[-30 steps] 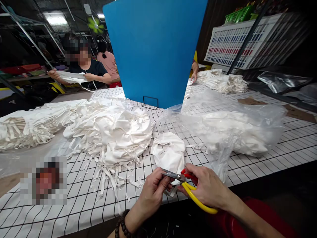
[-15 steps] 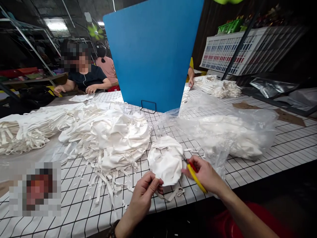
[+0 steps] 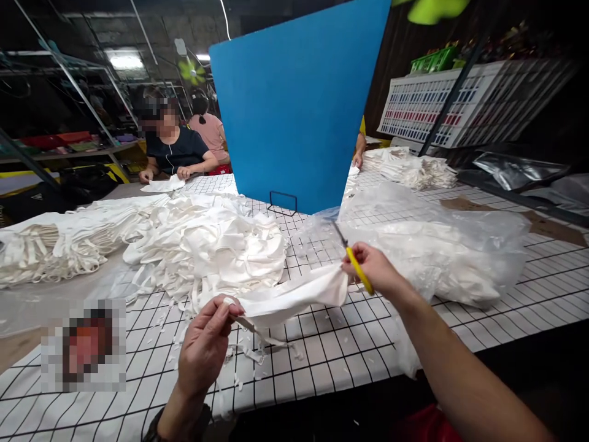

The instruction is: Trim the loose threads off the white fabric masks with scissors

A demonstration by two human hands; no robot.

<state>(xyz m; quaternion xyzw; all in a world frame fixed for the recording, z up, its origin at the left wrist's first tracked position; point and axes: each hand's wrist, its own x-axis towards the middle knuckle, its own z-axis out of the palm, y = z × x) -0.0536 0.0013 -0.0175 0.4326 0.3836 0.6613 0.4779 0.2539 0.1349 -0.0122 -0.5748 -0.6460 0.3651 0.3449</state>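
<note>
A white cloth piece is stretched above the checked table between my two hands. My left hand pinches its left end, and a thin strip dangles below that grip. In my right hand are yellow-handled scissors, blades pointing up and away. The fingers of that same hand also grip the right end of the cloth. Just behind the cloth lies a big heap of white cloth pieces. To the right, a clear plastic bag holds more white pieces.
Small white offcuts are scattered on the checked tablecloth. An upright blue board stands behind. Stacked white pieces lie at far left. A co-worker sits across the table. White crates are at back right.
The cloth has been lifted off the table and pulled out wide. My left hand has moved left, my right hand slightly up with the scissors. My view has shifted a little.
</note>
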